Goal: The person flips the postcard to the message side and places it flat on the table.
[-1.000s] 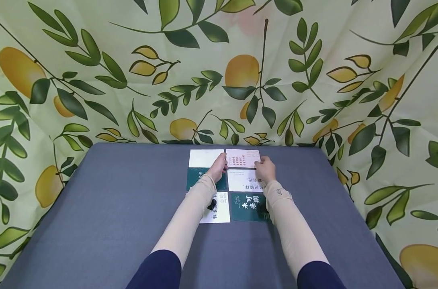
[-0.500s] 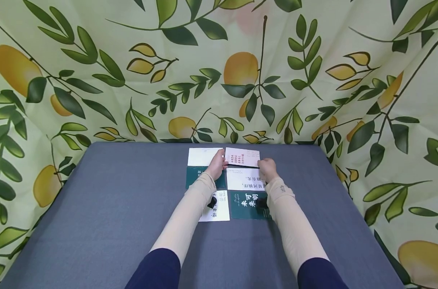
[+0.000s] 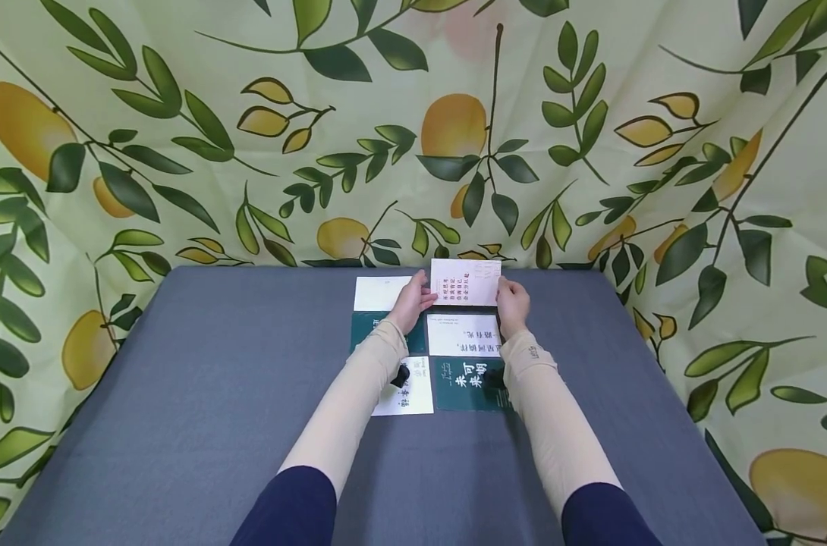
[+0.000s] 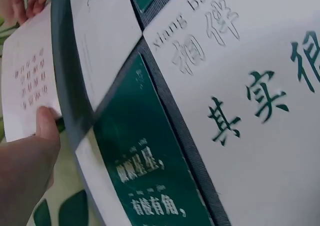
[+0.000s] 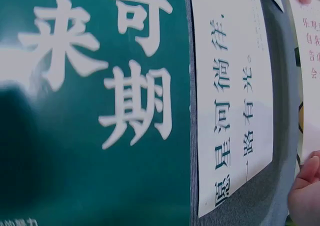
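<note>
Pinching the pinkish card [image 3: 465, 282] by opposite sides in the head view, holding it between left hand [image 3: 407, 306] and right hand [image 3: 514, 305]; lifting and tilting it off the table [image 3: 263, 379], no longer lying flat as a second ago. In the left wrist view, clamping one edge. In the right wrist view, gripping the other, beyond a white card [image 5: 232, 86].

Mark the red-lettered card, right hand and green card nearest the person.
Red-lettered card [image 3: 466, 283], head view: middle of its face.
Right hand [image 3: 513, 303], head view: middle of hand.
Green card [image 5: 85, 111], right wrist view: its printed face.
</note>
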A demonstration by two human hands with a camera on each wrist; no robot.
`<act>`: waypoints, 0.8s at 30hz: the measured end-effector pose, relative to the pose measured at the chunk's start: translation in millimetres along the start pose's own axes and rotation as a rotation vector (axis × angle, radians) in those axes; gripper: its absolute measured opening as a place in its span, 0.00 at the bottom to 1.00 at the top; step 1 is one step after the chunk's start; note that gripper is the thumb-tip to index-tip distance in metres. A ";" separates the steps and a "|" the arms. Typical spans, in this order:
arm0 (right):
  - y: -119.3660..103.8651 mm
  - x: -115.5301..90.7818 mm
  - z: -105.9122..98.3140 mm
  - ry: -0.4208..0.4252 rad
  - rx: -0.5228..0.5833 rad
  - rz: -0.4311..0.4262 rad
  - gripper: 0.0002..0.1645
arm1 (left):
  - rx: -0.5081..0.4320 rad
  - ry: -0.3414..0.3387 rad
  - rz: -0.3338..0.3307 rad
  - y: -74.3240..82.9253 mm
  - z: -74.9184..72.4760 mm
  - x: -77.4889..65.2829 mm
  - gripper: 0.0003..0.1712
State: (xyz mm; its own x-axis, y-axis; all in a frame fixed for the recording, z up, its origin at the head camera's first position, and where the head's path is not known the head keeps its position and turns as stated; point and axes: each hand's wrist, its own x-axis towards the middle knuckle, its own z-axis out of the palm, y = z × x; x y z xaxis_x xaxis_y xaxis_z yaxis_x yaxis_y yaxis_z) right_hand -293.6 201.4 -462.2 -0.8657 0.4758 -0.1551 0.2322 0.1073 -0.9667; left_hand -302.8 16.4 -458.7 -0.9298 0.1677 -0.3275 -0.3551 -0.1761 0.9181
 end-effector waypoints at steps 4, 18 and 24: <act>-2.0 1.6 1.1 0.035 0.041 -0.020 0.27 | 0.064 -0.016 -0.001 28.6 14.1 -35.5 0.31; -4.3 -4.8 -6.0 -0.060 0.191 -0.041 0.38 | 0.242 -0.020 0.083 13.3 6.4 -24.8 0.34; 0.3 -6.0 -5.8 -0.109 0.217 -0.080 0.34 | 0.426 0.081 0.143 10.4 3.5 -28.6 0.34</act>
State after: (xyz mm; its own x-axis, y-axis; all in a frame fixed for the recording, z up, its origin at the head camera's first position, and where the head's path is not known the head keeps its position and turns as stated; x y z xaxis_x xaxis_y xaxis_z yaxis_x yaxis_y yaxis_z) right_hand -285.8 203.7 -460.3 -0.9231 0.3748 -0.0861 0.0707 -0.0548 -0.9960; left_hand -279.5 13.2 -438.9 -0.9772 0.0912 -0.1916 -0.1671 0.2255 0.9598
